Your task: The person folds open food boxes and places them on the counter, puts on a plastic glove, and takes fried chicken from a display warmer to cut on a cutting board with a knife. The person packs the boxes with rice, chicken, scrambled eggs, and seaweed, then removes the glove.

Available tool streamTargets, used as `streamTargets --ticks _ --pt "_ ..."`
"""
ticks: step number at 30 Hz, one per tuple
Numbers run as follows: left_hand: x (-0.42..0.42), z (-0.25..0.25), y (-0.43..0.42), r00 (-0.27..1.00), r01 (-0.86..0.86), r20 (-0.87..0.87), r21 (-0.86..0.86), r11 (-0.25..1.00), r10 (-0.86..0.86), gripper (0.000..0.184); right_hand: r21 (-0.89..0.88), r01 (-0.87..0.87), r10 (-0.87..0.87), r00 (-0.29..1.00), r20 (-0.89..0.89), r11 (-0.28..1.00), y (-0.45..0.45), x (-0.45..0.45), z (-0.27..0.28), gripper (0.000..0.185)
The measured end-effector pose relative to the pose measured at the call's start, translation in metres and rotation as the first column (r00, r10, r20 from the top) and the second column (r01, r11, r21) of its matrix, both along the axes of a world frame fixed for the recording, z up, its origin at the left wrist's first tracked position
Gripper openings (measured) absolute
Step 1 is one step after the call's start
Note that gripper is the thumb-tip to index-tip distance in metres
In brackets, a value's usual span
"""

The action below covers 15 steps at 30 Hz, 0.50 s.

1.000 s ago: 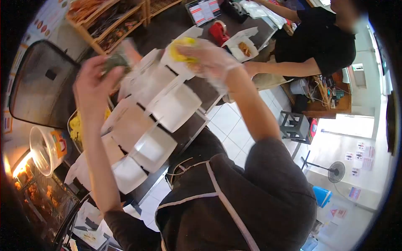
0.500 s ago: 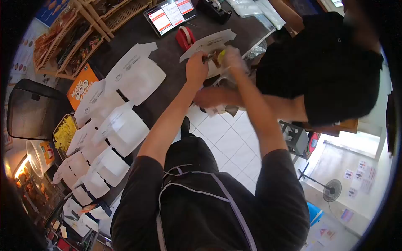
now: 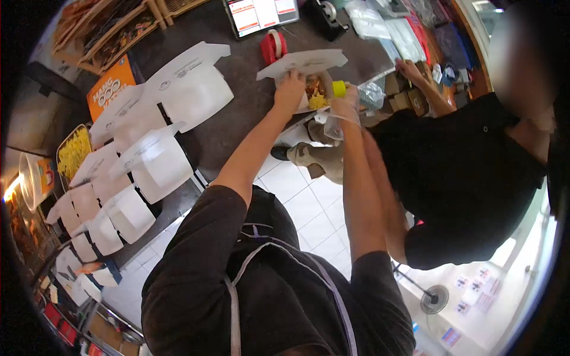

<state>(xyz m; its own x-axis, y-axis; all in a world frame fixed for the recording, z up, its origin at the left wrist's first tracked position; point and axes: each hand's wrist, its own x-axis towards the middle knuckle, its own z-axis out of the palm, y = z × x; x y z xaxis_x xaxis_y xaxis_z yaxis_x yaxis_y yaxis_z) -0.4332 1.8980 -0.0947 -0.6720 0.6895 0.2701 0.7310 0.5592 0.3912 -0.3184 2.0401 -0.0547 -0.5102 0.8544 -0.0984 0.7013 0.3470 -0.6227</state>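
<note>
An open white takeaway box (image 3: 304,107) stands at the counter edge in front of me, its lid flap raised. Saucy brown food and yellow shreds (image 3: 318,102) show inside it. My left hand (image 3: 290,92) grips the box's left side, by the base of the lid, its fingers partly hidden. My right hand (image 3: 346,108), in a clear plastic glove, is closed around a small bright yellow piece (image 3: 339,89) at the box's right side. Whether that piece is a cap or a whole container, I cannot tell.
Several open white boxes (image 3: 196,98) stand in rows at left, near a tray of yellow shreds (image 3: 73,153). A red tape dispenser (image 3: 272,47), a tablet (image 3: 261,15) and a black dispenser (image 3: 326,21) line the back. A co-worker (image 3: 457,172) stands close at right, one hand (image 3: 409,70) near plastic bags (image 3: 407,38).
My right hand has moved from over the food to the box's right side. The co-worker's arm has left the space below the box. The whole view has shifted.
</note>
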Motion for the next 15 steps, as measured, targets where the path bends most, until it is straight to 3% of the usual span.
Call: streamTargets --ticks 1,2,3,5,7,8,9,10,13,14,15 --pt "0.003 0.018 -0.005 0.979 0.063 0.192 0.008 0.998 -0.064 0.044 -0.018 0.011 -0.012 0.997 -0.082 1.000 -0.030 0.000 0.048 0.053" --pt "0.010 0.035 -0.014 0.980 0.047 0.194 0.007 0.999 -0.048 0.044 -0.020 -0.005 0.004 0.997 -0.081 1.000 -0.025 0.003 0.030 0.053" --pt "0.017 0.050 -0.023 0.978 -0.023 0.207 0.174 0.985 -0.014 0.051 0.185 -0.144 0.160 0.985 -0.071 0.972 -0.013 0.012 0.001 0.046" --pt "0.036 0.071 -0.045 0.954 -0.139 0.300 0.416 0.899 0.009 0.064 0.385 -0.328 0.328 0.942 0.069 0.863 0.002 0.022 -0.008 0.038" --pt "0.050 0.081 -0.086 0.925 -0.195 0.379 0.532 0.824 -0.025 0.068 0.093 -0.271 0.274 0.961 -0.029 0.958 -0.042 0.014 0.041 0.037" --pt "0.052 0.082 -0.119 0.924 -0.211 0.381 0.563 0.799 -0.025 0.068 -0.254 -0.200 0.159 0.972 -0.171 0.946 -0.086 -0.004 0.099 0.038" --pt "0.053 0.096 -0.164 0.838 -0.234 0.531 0.557 0.797 -0.124 0.063 -0.531 -0.340 0.053 0.874 -0.483 0.776 -0.111 -0.015 0.109 0.040" --pt "0.057 0.111 -0.205 0.717 -0.261 0.657 0.562 0.785 -0.232 0.058 -0.700 -0.510 -0.167 0.736 -0.656 0.500 -0.130 -0.028 0.118 0.042" --pt "0.058 0.124 -0.329 0.505 -0.406 0.838 0.442 0.800 -0.206 0.045 -0.710 -0.622 0.077 0.767 -0.636 0.329 -0.240 -0.099 0.193 0.045" --pt "0.053 0.135 -0.372 0.446 -0.432 0.869 0.420 0.798 -0.215 0.042 -0.715 -0.684 0.139 0.730 -0.670 0.148 -0.264 -0.125 0.190 0.045" --pt "0.049 0.150 -0.411 0.568 -0.442 0.814 0.424 0.791 -0.119 0.041 -0.636 -0.765 0.311 0.632 -0.710 0.102 -0.298 -0.156 0.196 0.046"
